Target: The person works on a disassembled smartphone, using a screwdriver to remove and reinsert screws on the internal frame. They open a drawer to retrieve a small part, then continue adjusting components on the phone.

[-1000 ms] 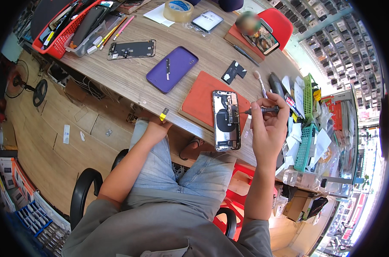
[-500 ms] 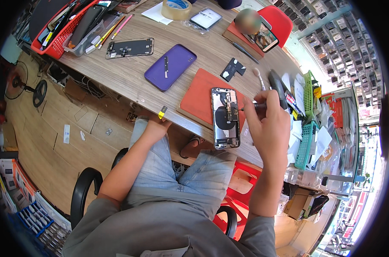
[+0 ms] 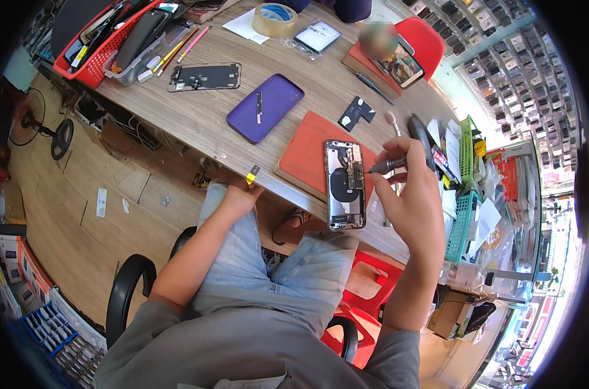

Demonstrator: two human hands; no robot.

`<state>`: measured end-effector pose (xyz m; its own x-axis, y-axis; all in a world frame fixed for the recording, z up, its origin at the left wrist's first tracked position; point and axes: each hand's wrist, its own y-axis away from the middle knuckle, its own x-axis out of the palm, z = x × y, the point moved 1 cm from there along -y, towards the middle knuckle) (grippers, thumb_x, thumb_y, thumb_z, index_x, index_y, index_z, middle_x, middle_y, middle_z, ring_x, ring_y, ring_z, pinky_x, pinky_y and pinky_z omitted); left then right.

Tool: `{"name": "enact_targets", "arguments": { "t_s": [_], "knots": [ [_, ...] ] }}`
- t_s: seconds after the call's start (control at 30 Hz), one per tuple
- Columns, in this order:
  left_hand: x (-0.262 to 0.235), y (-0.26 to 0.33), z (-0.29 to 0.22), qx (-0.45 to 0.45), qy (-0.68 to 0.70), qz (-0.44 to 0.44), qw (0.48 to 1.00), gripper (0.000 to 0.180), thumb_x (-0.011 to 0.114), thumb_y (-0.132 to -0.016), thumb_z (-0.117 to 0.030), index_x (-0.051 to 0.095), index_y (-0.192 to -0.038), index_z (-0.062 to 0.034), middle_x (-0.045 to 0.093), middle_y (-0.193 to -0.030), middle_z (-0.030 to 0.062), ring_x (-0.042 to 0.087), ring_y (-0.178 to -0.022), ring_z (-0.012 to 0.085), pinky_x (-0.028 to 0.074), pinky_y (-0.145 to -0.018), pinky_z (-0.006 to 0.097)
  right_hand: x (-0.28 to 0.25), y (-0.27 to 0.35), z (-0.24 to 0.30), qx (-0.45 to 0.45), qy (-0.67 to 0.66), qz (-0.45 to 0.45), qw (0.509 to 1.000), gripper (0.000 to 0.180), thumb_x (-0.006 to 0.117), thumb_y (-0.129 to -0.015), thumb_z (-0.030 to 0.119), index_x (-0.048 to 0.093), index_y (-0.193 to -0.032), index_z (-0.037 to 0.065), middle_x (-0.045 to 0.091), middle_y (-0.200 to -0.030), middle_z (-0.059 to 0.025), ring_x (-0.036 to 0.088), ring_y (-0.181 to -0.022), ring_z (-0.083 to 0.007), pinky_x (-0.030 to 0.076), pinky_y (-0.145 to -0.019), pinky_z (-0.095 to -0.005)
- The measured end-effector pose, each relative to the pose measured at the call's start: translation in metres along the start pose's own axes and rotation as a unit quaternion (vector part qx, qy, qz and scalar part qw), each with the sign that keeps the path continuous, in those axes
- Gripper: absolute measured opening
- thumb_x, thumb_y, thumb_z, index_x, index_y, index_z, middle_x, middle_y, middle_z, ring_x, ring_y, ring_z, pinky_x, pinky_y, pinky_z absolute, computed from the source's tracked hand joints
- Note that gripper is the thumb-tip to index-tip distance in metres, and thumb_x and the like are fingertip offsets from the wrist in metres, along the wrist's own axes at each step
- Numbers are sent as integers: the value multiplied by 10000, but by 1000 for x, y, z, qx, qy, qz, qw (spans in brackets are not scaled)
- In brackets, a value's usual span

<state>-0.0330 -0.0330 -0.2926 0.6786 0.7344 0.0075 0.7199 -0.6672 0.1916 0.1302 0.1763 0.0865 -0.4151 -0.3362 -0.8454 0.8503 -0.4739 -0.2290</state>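
Note:
An opened smartphone (image 3: pixel 345 206) with its inner parts exposed lies partly on an orange-red pad (image 3: pixel 305 144) at the table's near edge. To its right, my right hand (image 3: pixel 414 204) is closed round a dark screwdriver (image 3: pixel 389 166), whose tip points at the phone's right side; whether it touches is too small to tell. My left hand (image 3: pixel 240 198) is by the table edge above my lap, closed on a small black piece with a yellow end (image 3: pixel 252 175). A purple phone case (image 3: pixel 278 107) carries a thin metal strip (image 3: pixel 259 104).
Farther back lie a detached phone screen (image 3: pixel 207 76), a black bracket-like plate (image 3: pixel 355 113), a brush (image 3: pixel 392 121) and a tape roll (image 3: pixel 272 21). A red basket (image 3: pixel 90 65) of tools stands far left. Green baskets (image 3: pixel 461 223) and papers crowd the right.
The whole view has shifted slightly, so the table things sit a little lower and farther right. More of the screwdriver's handle shows between my right fingers. My left hand keeps its piece.

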Motion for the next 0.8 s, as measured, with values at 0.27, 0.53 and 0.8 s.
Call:
{"name": "enact_targets", "arguments": {
  "t_s": [0.27,0.53,0.8],
  "knots": [
    [4,7,-16,25,15,-21,999,405,777,-1061,-40,627,-1437,-32,756,-1269,63,718,-1159,161,580,-992,342,-1,5,1,-42,-23,-11,999,381,865,-979,135,606,-1238,28,794,-954,-200,806,-871,-357,610,-762,-436],
    [2,4,-12,0,0,-23,1000,376,793,-1055,-53,656,-1405,-35,767,-1219,67,731,-1110,166,597,-950,353,-1,6,-4,37,24,2,999,403,883,-981,134,594,-1237,21,806,-969,-166,807,-850,-302,615,-759,-410],
    [3,5,-14,-17,-28,-29,999,438,807,-1052,-63,638,-1456,-40,759,-1268,80,727,-1157,179,596,-974,352,-1,10,-4,57,18,-9,998,396,885,-993,164,597,-1228,26,812,-957,-174,819,-854,-307,614,-744,-423]
  ]
}}
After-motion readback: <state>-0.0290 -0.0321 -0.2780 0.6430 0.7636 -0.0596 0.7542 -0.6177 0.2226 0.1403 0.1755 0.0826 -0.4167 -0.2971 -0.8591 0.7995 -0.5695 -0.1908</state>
